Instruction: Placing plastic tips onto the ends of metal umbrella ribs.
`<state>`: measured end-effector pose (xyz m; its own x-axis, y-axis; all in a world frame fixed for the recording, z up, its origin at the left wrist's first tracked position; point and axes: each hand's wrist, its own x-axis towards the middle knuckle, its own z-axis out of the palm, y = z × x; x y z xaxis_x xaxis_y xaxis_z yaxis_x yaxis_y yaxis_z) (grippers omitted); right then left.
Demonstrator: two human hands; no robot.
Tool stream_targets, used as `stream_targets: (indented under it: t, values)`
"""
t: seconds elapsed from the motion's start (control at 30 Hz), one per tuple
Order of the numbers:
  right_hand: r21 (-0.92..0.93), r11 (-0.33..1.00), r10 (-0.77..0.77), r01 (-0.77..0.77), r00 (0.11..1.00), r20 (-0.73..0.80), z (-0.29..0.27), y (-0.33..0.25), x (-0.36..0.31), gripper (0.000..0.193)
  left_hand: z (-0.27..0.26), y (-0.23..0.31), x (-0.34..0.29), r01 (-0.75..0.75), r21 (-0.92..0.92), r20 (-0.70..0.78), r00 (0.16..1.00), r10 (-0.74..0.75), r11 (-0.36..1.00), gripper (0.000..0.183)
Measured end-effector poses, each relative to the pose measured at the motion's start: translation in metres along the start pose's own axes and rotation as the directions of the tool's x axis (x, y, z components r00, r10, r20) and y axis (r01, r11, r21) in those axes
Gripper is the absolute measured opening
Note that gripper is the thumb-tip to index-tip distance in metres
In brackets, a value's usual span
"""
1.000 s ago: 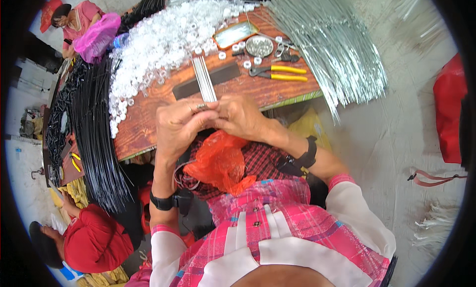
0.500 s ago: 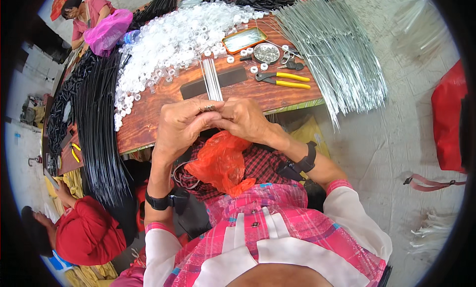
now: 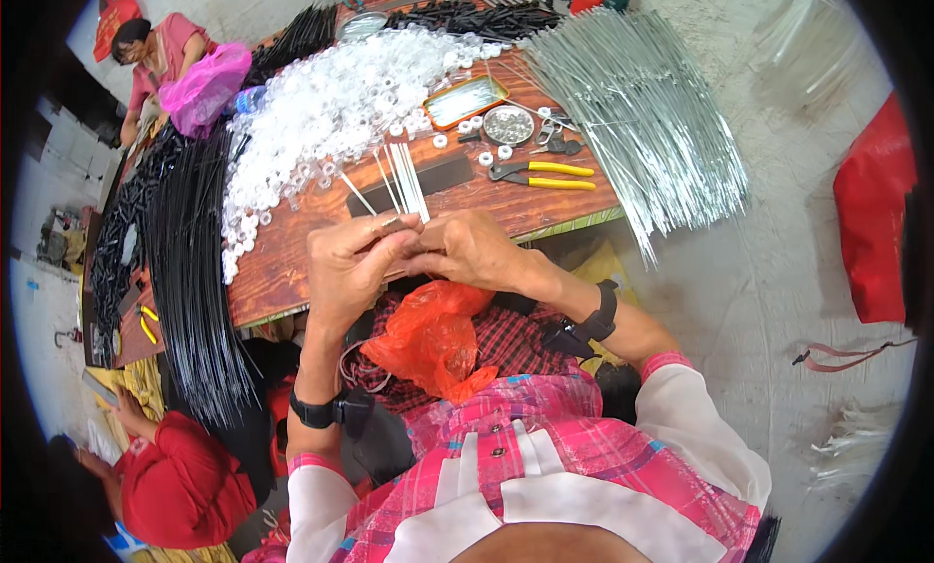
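Observation:
Several thin silvery-white rods stick out from between my two hands, pointing away over the table edge. My left hand is closed on the rods' near ends, with one rod slanting apart to the left. Beside it, my right hand is closed too, its fingers meeting the left hand's at the bundle. The fingers hide the lower ends of the rods. Under the rods' far part lies a flat dark strip on the table. A crumpled red plastic bag rests on my lap below both hands.
On the wooden table lie a pile of clear plastic pieces, black strands, metal rods, yellow-handled pliers, an orange-rimmed tray and a round dish. Co-workers sit at far left and near left.
The rods, bundled together before, have fanned out, with one now slanting away to the left. Both hands stay close together, and the view has shifted slightly.

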<state>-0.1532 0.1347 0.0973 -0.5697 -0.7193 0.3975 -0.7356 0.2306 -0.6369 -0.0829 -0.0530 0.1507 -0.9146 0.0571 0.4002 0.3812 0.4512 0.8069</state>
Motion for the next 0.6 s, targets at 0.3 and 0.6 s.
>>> stream_targets:
  t: [0.3, 0.6]
  values:
    - [-0.311, 0.918, 0.287, -0.245, 0.953, 0.098, -0.076, 0.081, 0.089, 0.022, -0.006, 0.006, -0.001, -0.036, 0.053, 0.02, 0.999, 0.035, 0.998, 0.014]
    - [-0.63, 0.77, 0.099, -0.101, 0.994, -0.038, -0.066, 0.184, 0.139, 0.009, -0.009, 0.004, 0.003, 0.005, 0.01, 0.124, 0.992, -0.006, 1.0, 0.016]
